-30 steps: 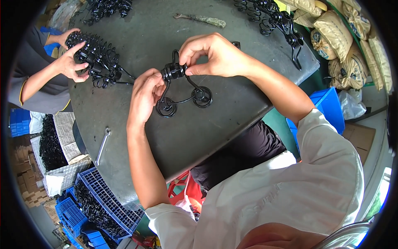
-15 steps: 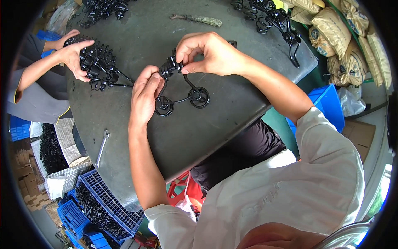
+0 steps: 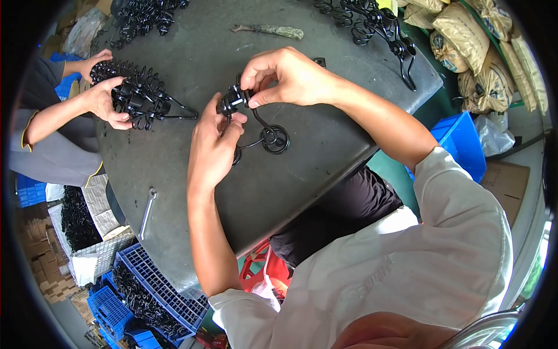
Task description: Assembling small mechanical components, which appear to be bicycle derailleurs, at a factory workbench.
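In front of me, over the table, I hold a black wire spring part (image 3: 274, 139). It has a dark clamp-like fitting (image 3: 235, 100) at its upper end and two round coils below. My left hand (image 3: 214, 139) is closed about the fitting's left side and hides most of the left coil. From the right, my right hand (image 3: 285, 78) pinches the fitting's other end between thumb and fingers. Just what lies under the right fingertips is hidden.
At left a co-worker's hands (image 3: 107, 102) hold a bundle of black coil springs (image 3: 142, 96). An open-end wrench (image 3: 148, 212) and a tool with a wrapped handle (image 3: 273, 30) lie on the dark table (image 3: 302, 192). More spring parts (image 3: 378, 26) sit far right. Blue crates (image 3: 168, 285) stand lower left.
My left hand has turned and shifted slightly right, now covering most of the left coil. The fitting has tilted. The co-worker's bundle has moved a little.
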The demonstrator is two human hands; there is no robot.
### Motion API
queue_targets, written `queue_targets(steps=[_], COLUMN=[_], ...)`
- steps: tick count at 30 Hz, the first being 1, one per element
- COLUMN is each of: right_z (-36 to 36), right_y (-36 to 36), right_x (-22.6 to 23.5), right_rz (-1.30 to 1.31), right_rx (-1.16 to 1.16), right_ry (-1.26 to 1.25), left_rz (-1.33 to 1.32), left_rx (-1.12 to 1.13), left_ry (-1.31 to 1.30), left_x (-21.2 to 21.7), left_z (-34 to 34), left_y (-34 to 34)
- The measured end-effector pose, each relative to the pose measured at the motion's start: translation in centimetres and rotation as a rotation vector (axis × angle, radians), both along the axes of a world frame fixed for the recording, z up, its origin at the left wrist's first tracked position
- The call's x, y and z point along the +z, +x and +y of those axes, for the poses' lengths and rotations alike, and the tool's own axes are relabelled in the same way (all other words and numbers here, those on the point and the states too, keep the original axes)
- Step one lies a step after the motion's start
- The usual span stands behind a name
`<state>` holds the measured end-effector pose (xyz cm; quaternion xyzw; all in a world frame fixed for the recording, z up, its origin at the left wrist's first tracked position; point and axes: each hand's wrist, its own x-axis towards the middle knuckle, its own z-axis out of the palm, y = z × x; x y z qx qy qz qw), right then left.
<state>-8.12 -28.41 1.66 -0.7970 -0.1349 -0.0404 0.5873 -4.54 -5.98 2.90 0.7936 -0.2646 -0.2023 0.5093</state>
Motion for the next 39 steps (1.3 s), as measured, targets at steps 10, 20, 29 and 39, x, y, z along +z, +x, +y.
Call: queue_targets(steps=[10,20,29,39], right_z=[-4.0,-9.1,-8.5,-1.7], right_y=[0.4,-1.1,-0.9,0.7], right_x=[1.6,2.8,2.4,-0.5], right_rz=[-0.123,0.244,0.207,0.054], right_rx=[-0.221,-0.253,-0.231,0.116], right_ry=[-0.297,-0.739,-0.833,0.134], left_rz=[0.120,0.110,0.160,0.161], left_rx=[-0.044,-0.047,0.013,0.028], left_ry=[0.016,-0.011,-0.106,-0.092], left_x=[0.1,0.0,-0.9,-0.1], left_z=[0.2,0.1,0.5,0.1], left_y=[0.4,0.6,1.5,1.1])
